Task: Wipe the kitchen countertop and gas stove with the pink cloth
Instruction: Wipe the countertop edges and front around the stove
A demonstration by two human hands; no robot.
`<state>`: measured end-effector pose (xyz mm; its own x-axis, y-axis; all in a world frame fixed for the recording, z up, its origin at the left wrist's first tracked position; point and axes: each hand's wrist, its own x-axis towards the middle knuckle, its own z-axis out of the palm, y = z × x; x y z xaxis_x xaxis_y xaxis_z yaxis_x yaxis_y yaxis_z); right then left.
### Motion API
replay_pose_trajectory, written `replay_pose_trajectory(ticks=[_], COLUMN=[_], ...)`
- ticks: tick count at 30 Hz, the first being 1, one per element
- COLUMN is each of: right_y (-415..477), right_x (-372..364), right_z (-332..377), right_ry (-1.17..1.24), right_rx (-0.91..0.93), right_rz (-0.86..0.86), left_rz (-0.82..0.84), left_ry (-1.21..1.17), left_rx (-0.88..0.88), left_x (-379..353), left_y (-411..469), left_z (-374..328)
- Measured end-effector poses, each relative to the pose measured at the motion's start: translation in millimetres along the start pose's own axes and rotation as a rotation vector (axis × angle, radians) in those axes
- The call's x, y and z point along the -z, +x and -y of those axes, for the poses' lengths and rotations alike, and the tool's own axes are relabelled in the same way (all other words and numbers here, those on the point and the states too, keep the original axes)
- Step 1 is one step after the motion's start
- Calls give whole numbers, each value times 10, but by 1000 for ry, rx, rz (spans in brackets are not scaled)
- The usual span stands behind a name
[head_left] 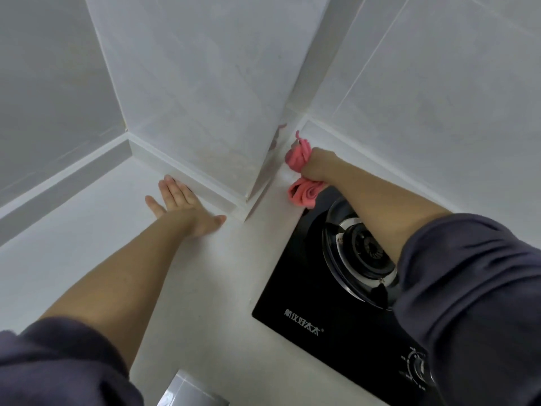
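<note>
My right hand (pixel 317 165) grips the bunched pink cloth (pixel 300 159) in the far corner of the white countertop (pixel 205 288), where the tiled walls meet behind the stove. Folds of the cloth hang out below my fist onto the counter at the stove's back corner. The black glass gas stove (pixel 307 294) lies to the right, its round burner (pixel 363 247) partly hidden under my right forearm. My left hand (pixel 181 203) lies flat on the countertop with fingers spread, fingertips against the base of a tiled wall column.
A tiled column (pixel 199 112) juts out between my hands. Tiled walls rise at the left and right. The stove's control knob (pixel 418 367) sits at the near right. A grey object (pixel 190 391) shows at the bottom edge.
</note>
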<state>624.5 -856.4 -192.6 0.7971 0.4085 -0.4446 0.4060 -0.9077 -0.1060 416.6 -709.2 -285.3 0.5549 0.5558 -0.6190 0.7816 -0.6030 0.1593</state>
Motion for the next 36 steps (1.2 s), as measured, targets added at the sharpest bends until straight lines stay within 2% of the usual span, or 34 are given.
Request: replay_pose_trajectory(ticks=[1, 2, 8, 10, 15, 17, 21, 25, 28, 29, 30, 32, 36], right_y=[63, 85, -138, -310, -895, -1000, -943, -603, -371, -313, -252, -104, 190], right_x=[-17, -98, -770, -841, -1116, -1011, -494, -125, 31, 44, 32, -68, -352], right_z=[-74, -114, 42, 151, 369, 313, 128, -54, -124, -144, -156, -186, -147], right_ry=[-37, -20, -59, 18, 399, 579, 653, 630, 475, 459, 453, 422, 193], right_rx=[22, 33, 77, 70, -101, -141, -162, -131, -52, -32, -24, 0, 69], right_rz=[-158, -229, -68, 100, 681, 733, 537, 48, -356, -436, -458, -399, -343], left_rz=[-4, -10, -42, -48, -137, -178, -220, -223, -257, -257, -248, -229, -267], left_ry=[1, 1, -11, -17, -52, -87, -87, -74, -103, -113, -113, -46, 47], left_rx=[-3, -3, -1, -14, -135, -221, -279, -202, -173, -155, -132, -94, -73], left_x=[3, -5, -12, -20, -34, 19, 72, -45, -107, -131, -159, -226, -308], left_y=[1, 4, 45, 46, -29, -44, -82, -133, -115, -108, -85, -44, 75], left_z=[-13, -16, 18, 42, 179, 277, 412, 348, 225, 185, 147, 101, 63])
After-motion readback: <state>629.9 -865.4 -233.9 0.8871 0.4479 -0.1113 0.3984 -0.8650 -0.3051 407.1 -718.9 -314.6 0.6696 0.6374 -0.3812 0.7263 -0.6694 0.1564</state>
